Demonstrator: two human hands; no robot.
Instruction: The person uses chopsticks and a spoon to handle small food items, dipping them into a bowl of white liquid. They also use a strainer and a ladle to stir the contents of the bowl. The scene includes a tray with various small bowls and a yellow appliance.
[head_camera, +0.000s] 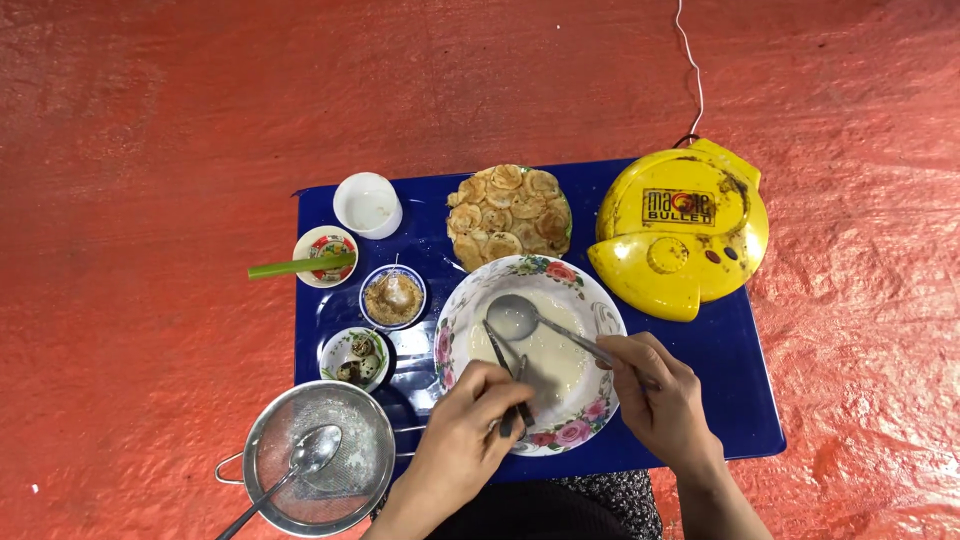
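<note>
Holding ladle (512, 316) and fork (508, 372) — both hands (470, 415) over batter bowl (575, 280).

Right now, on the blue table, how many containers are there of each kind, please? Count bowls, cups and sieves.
Large floral bowl, held near both hands: 1
Small bowls: 3 (one with green stalk, one with brown crumbs, one with speckled eggs)
White cup: 1
Metal sieve, with a spoon in it: 1
Total: 6
</note>
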